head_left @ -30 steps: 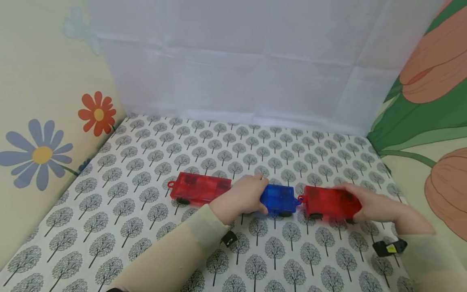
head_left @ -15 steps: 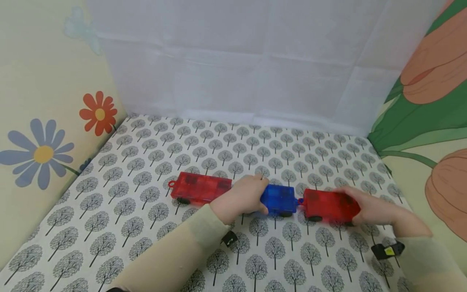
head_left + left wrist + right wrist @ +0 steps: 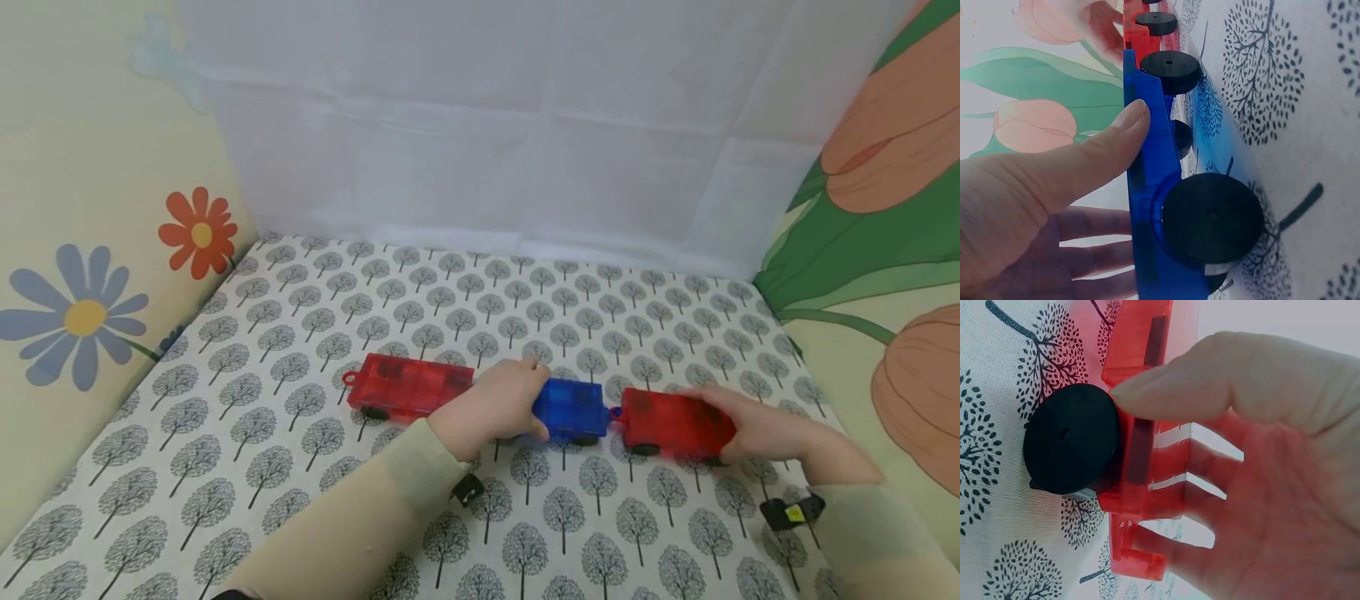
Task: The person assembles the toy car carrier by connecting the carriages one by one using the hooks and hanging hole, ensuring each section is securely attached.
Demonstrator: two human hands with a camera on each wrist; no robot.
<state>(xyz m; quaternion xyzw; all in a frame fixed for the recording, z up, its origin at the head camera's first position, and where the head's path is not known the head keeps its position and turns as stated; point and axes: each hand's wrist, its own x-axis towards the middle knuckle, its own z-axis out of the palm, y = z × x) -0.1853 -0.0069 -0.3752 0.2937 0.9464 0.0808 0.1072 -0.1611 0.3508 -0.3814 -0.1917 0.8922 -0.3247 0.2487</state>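
Note:
My left hand (image 3: 498,402) grips a translucent blue toy train car (image 3: 572,408) with black wheels (image 3: 1213,215). In the left wrist view its thumb lies on the car's side and the other fingers pass behind. My right hand (image 3: 761,423) holds a translucent red toy train car (image 3: 667,423) by its right end, thumb just above a black wheel (image 3: 1072,439) in the right wrist view. At the facing ends, the blue and red couplings overlap; whether they are hooked I cannot tell. Another red toy train car (image 3: 408,385) stands left of the blue one, their joint hidden behind my left hand.
Cloth with a grey tree print (image 3: 300,467) covers the table. A white sheet (image 3: 465,150) hangs along the back, and flower-printed panels (image 3: 82,317) stand at left and right. A ring coupling (image 3: 349,378) sticks out from the left red car.
Held by my right hand, the red car has shifted slightly left and nearer, and its coupling now overlaps the blue one more. My left hand and the other cars stay in place.

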